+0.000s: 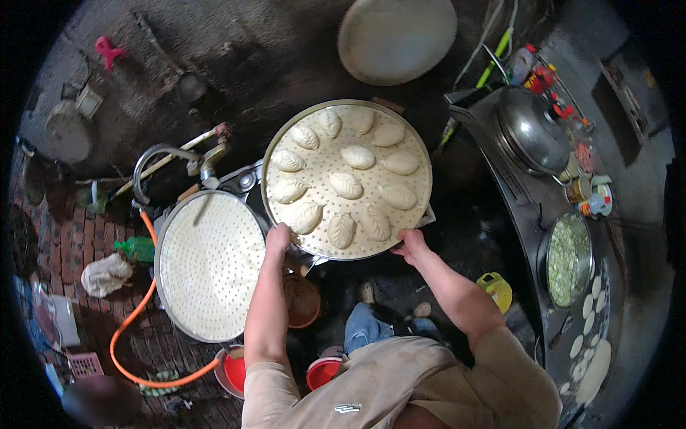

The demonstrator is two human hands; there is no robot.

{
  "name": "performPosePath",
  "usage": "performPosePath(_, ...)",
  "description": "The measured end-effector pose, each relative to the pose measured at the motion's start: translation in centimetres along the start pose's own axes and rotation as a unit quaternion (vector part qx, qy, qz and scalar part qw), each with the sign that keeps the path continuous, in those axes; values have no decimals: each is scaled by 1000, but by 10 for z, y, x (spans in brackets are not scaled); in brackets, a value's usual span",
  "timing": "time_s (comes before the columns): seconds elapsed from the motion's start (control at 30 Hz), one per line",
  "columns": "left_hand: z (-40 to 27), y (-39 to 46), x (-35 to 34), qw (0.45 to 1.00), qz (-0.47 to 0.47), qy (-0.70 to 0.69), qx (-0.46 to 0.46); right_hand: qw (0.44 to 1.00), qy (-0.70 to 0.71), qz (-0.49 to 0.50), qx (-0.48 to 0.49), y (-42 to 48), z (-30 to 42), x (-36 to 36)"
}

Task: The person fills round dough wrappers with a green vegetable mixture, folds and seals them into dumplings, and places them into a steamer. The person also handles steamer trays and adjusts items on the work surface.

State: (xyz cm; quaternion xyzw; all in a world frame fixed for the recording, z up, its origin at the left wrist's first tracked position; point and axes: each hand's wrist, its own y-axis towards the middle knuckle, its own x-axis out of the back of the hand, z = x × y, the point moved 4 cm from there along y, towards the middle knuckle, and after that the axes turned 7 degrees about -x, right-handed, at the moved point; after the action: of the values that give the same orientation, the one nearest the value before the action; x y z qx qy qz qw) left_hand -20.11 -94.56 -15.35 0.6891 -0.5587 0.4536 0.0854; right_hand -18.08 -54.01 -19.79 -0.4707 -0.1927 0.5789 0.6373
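Both my hands grip the near rim of a round perforated steamer tray (375, 161). My left hand (278, 239) holds it at the lower left and my right hand (412, 245) at the lower right. Several pleated, leaf-shaped dough dumplings (345, 185) lie on the tray, most in a ring near the rim and two nearer the middle. To the left, close by my left forearm, sits a second round perforated tray (209, 268) with no dumplings on it. What supports the tray in my hands is mostly hidden beneath it.
A curved metal faucet (142, 171) with an orange hose (120, 322) stands at left. On the right counter are a lidded metal pot (533, 128), a bowl of chopped green filling (569, 263) and flat dough rounds (588, 322). A yellow bucket (496, 292) and red basins (323, 371) stand low down.
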Motion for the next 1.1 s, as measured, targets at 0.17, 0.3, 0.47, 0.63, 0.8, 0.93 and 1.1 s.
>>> performPosePath(0.17, 38, 12, -27, 943, 37, -323, 74, 998, 12, 19, 52, -14, 22, 12)
performPosePath(0.3, -42, -49, -20, 935, 55, -346, 57, 997, -3, -26, 75, -36, 38, 39)
performPosePath(0.47, -26, -114, -38, 860, 139, -484, 88, 996, -16, -38, 81, -112, 36, 64)
performPosePath(0.63, -63, -187, -10, 893, 114, -434, 29, 988, -34, -79, 127, -196, 28, 89)
performPosePath(0.8, -92, -192, 6, 940, 124, -313, -48, 977, 47, -65, 199, -257, 5, 118)
performPosePath(0.93, -145, -230, 15, 939, 168, -292, -76, 959, 120, -111, 233, -314, -23, 135)
performPosePath(1.1, -221, -260, -6, 902, 290, -281, -155, 932, 189, -186, 246, -391, -49, 165)
